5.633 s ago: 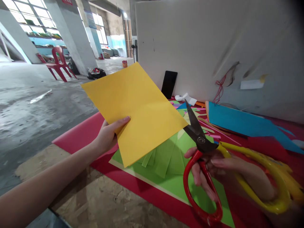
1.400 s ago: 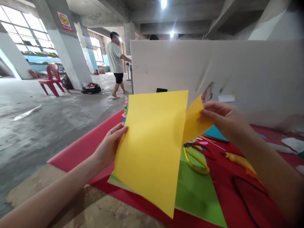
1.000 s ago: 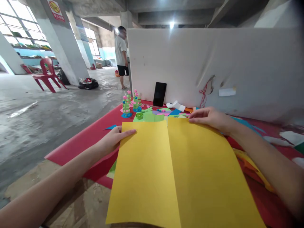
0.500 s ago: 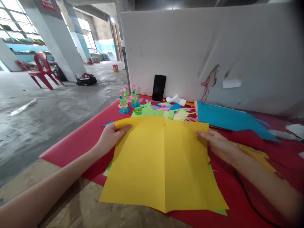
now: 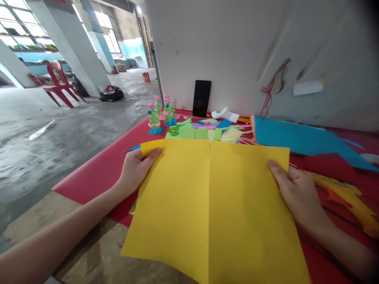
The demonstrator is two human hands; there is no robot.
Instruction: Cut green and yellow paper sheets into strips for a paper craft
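Note:
A sheet of yellow paper [image 5: 183, 197] with a crease down its middle is stretched between my two hands. My left hand [image 5: 137, 165] pinches its upper left edge, thumb on top. On the opposite edge, my right hand [image 5: 296, 187] grips the paper near its upper right corner, thumb also on the face. The sheet hides most of the table under it. To the right of my right hand lies a yellow glue gun [image 5: 346, 197] with an orange trigger.
Small paper trees [image 5: 155, 120] stand at the back left. A black phone [image 5: 201, 98] leans on the white panel [image 5: 231, 51]. Paper strips [image 5: 198, 133] lie before it. Blue sheets [image 5: 296, 136] rest at the right on the red table covering [image 5: 97, 167].
The yellow paper has been opened out wider, its right half swinging further right with my right hand. My left hand keeps its hold. The view has tilted down slightly.

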